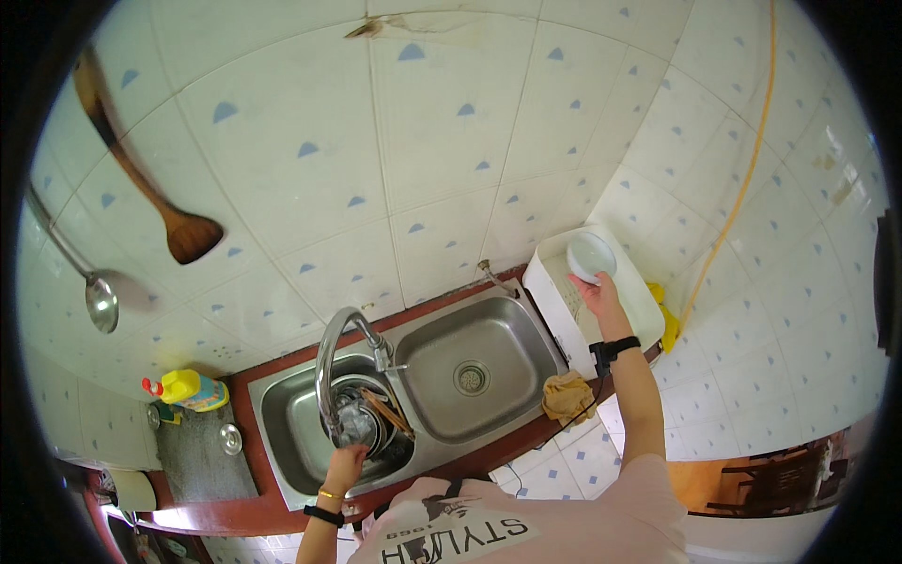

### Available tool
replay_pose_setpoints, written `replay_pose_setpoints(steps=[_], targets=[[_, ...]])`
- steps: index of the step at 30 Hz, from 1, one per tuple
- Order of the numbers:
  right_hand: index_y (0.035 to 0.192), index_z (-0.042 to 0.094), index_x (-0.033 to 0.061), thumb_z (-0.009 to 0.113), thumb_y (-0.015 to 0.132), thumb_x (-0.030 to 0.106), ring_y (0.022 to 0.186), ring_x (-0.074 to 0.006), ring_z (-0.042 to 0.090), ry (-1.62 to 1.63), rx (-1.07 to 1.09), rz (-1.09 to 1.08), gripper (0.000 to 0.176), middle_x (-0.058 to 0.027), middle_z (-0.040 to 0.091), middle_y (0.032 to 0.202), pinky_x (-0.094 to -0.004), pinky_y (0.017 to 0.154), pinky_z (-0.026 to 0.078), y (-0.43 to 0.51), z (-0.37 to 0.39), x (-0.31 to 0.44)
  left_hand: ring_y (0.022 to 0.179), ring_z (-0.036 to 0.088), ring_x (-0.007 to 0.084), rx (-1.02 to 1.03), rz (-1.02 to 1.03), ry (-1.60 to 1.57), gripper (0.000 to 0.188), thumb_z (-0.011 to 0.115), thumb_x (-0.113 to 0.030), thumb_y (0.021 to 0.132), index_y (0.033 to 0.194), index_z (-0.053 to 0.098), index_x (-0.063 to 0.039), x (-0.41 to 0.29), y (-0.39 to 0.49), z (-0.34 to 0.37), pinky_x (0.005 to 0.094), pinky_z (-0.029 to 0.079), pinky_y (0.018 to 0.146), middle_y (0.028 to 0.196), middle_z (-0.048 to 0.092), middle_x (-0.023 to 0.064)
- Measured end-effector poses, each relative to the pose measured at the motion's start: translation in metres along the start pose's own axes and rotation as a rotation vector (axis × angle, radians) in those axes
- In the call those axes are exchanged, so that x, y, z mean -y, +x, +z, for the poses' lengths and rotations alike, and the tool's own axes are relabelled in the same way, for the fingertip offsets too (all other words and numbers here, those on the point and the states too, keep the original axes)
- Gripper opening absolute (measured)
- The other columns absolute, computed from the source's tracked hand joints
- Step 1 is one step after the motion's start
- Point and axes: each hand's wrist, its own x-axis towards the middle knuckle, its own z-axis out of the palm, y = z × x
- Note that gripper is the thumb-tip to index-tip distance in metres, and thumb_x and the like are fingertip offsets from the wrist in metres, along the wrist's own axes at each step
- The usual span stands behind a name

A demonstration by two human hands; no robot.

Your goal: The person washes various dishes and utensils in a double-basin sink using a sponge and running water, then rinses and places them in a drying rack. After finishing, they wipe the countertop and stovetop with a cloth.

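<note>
My right hand (600, 297) grips a white bowl (592, 255) by its near rim, holding it over a white plastic dish container (643, 310) right of the sink. In the left basin (290, 423), my left hand (348, 462) reaches to the near side of a stack of bowls (380, 431) below the tap spout. Its fingertips are partly hidden, so a hold on a rim cannot be made out. Wooden chopsticks (384, 409) lean on the stack. A chrome gooseneck tap (325, 366) arches over it, and clear water glints in the top bowl.
The right basin (433, 331) has a drain strainer (471, 378). A tan cloth (568, 399) lies on the counter edge near my right forearm. At left stand a yellow detergent bottle (192, 390) and a metal lid (230, 439). A wooden spatula (190, 236) and ladle (103, 303) hang on the tiles.
</note>
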Motion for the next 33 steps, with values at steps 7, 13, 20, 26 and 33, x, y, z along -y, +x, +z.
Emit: replay_pose_setpoints(steps=[7, 13, 20, 26, 33], targets=[[0.131, 0.019, -0.0069, 0.035, 0.087, 0.01, 0.096, -0.0391, 0.056, -0.368, -0.179, -0.076, 0.05, -0.0249, 0.043, 0.122, -0.0522, 0.082, 0.052, 0.101, -0.074, 0.029, 0.077, 0.064, 0.0287, 0.003, -0.096, -0.192, 0.018, 0.058, -0.011, 0.082, 0.096, 0.064, -0.002, -0.011, 0.007, -0.003, 0.033, 0.052, 0.068, 0.091, 0.066, 0.0122], [0.139, -0.007, 0.0083, 0.038, 0.085, 0.015, 0.07, -0.031, 0.06, -0.369, -0.433, -0.162, 0.07, -0.026, 0.048, 0.102, -0.043, 0.064, 0.056, 0.161, -0.095, 0.023, 0.086, 0.062, 0.0278, 0.017, -0.099, 0.089, 0.025, 0.061, -0.016, 0.079, 0.102, 0.064, -0.008, -0.017, 0.008, -0.002, 0.0399, 0.047, 0.074, 0.097, 0.065, 0.0104], [0.139, -0.015, 0.0144, 0.041, 0.082, 0.007, 0.064, -0.0287, 0.059, -0.456, -0.504, -0.23, 0.08, -0.0244, 0.05, 0.099, -0.0398, 0.062, 0.055, 0.17, -0.096, 0.016, 0.089, 0.059, 0.023, -0.034, -0.101, 0.385, 0.014, 0.054, -0.017, 0.084, 0.092, 0.064, -0.012, -0.021, 0.004, 0.012, 0.045, 0.04, 0.076, 0.088, 0.065, 0.0036], [0.138, -0.013, 0.0142, 0.046, 0.086, 0.013, 0.068, -0.0312, 0.061, -0.341, -0.3, -0.117, 0.079, -0.0248, 0.05, 0.1, -0.041, 0.064, 0.057, 0.172, -0.112, 0.017, 0.086, 0.059, 0.023, -0.062, -0.113, 0.43, 0.015, 0.05, -0.017, 0.086, 0.092, 0.063, -0.013, -0.023, 0.0, 0.011, 0.0468, 0.038, 0.08, 0.085, 0.063, 0.0035], [0.12, 0.02, 0.0088, 0.052, 0.085, 0.021, 0.053, -0.017, 0.052, -0.383, -0.429, -0.112, 0.049, -0.0114, 0.054, 0.076, -0.0265, 0.046, 0.047, 0.168, -0.112, 0.035, 0.087, 0.058, 0.027, -0.158, -0.166, 0.363, 0.016, 0.046, -0.017, 0.088, 0.096, 0.058, -0.01, -0.016, -0.001, 0.014, 0.0538, 0.031, 0.094, 0.089, 0.061, 0.0085]])
